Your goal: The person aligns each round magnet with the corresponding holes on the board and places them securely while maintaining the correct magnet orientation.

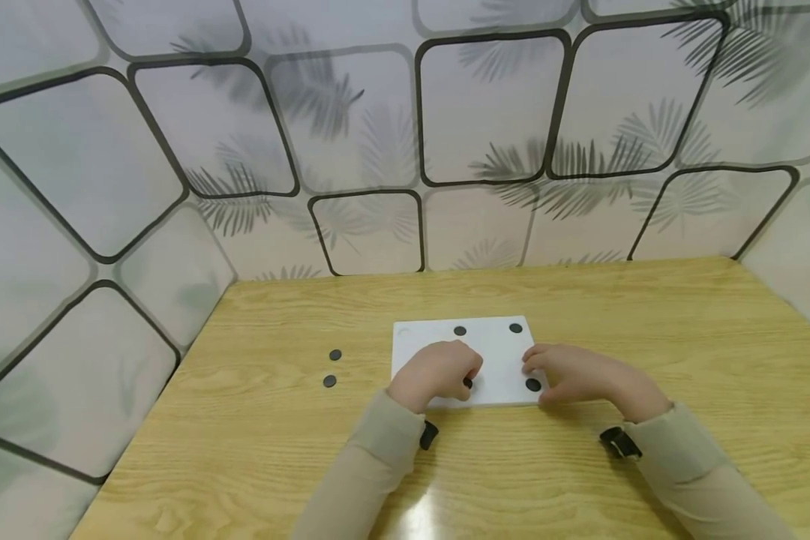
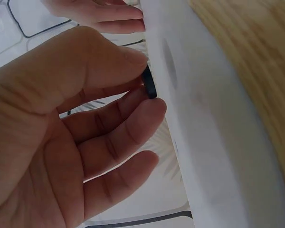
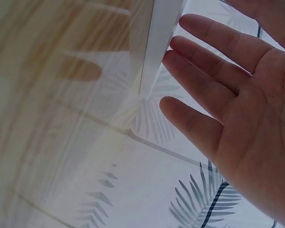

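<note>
My left hand [image 1: 439, 371] pinches a small black disc [image 2: 149, 81] between thumb and fingertips, low over the white board [image 1: 498, 367]. In the left wrist view the disc stands on edge, close to the board's face. My right hand [image 1: 583, 373] is at the board's right edge, its fingers fairly straight in the right wrist view. On the board lie a black disc [image 1: 460, 331] at the top middle, another disc [image 1: 516, 328] at the top right and a third disc [image 1: 533, 385] beside my right hand. A faint round mark [image 1: 403, 331] shows at the board's top left corner.
Two more black discs, an upper disc [image 1: 335, 355] and a lower disc [image 1: 329, 381], lie on the wooden table [image 1: 277, 442] left of the board. A patterned backdrop [image 1: 351, 112] rises behind the table and along its sides.
</note>
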Tool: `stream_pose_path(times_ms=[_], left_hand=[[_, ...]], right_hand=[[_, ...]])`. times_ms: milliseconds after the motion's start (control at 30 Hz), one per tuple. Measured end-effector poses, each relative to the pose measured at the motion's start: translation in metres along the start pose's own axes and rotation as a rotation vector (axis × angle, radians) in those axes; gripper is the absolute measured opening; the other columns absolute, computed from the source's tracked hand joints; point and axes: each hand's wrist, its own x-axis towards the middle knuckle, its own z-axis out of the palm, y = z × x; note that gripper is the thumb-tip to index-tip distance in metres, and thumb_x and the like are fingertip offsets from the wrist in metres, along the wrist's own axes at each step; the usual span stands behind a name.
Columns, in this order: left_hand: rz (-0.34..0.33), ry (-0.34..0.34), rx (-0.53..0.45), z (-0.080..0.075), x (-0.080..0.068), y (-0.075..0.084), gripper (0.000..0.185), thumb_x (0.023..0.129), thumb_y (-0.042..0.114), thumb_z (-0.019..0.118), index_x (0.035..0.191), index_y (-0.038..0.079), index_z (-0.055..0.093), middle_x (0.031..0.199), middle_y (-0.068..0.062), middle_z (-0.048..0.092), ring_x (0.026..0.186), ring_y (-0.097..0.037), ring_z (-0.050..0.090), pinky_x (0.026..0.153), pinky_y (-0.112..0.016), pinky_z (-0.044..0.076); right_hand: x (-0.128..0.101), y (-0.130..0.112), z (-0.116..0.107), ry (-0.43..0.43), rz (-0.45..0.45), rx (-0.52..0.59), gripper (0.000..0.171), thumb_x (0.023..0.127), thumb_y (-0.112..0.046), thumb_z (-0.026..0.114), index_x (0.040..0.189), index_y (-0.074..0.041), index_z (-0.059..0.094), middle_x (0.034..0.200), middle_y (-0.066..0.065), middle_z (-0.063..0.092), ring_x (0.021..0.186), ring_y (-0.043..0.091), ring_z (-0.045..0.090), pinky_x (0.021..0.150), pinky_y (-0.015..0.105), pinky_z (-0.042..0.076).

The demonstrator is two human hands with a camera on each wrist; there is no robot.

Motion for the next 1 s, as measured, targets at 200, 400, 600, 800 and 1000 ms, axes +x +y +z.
stream_pose_path(times_ms=[200,400,600,800,1000], left_hand=[[-0.027,-0.013,0.012,0.004,0.002,0.004,0.019,0.079,0.015,0.065,0.068,0.014,0.050,0.065,0.004,0.046,0.057,-0.010,0.040,0.052,-0.022,0.032],[-0.023,-0.023,0.038,0.010,0.006,0.004,0.019,0.077,0.013,0.066,0.068,0.014,0.050,0.064,0.004,0.046,0.058,-0.010,0.039,0.052,-0.022,0.032],[-0.038,-0.023,0.051,0.010,0.006,0.006,0.018,0.077,0.013,0.066,0.068,0.014,0.051,0.065,0.005,0.047,0.058,-0.010,0.040,0.053,-0.022,0.033],[-0.040,-0.016,0.057,0.010,0.005,0.006,0.018,0.078,0.014,0.066,0.067,0.015,0.051,0.065,0.005,0.048,0.057,-0.010,0.040,0.052,-0.022,0.034],[-0.034,-0.005,0.064,0.008,0.003,0.007,0.019,0.080,0.016,0.065,0.065,0.015,0.053,0.064,0.005,0.049,0.056,-0.009,0.041,0.051,-0.021,0.034]], right_hand=[[-0.001,0.000,-0.001,0.000,0.003,0.001,0.038,0.070,-0.013,0.072,0.103,0.002,0.061,0.113,0.014,0.052,0.103,0.032,0.050,0.086,0.045,0.038],[0.000,-0.001,-0.001,-0.005,0.008,0.007,0.039,0.070,-0.014,0.072,0.103,0.001,0.061,0.113,0.014,0.052,0.102,0.031,0.050,0.086,0.045,0.039],[-0.001,-0.001,-0.002,-0.001,0.005,0.007,0.038,0.070,-0.014,0.072,0.103,0.001,0.061,0.112,0.013,0.052,0.102,0.031,0.051,0.085,0.045,0.039],[0.000,0.000,-0.001,0.003,0.001,-0.002,0.038,0.070,-0.014,0.072,0.103,0.002,0.061,0.112,0.013,0.052,0.102,0.031,0.051,0.086,0.045,0.039],[-0.001,-0.001,-0.001,0.005,-0.002,-0.005,0.037,0.070,-0.014,0.072,0.102,0.002,0.061,0.112,0.014,0.053,0.102,0.031,0.051,0.086,0.044,0.039]])
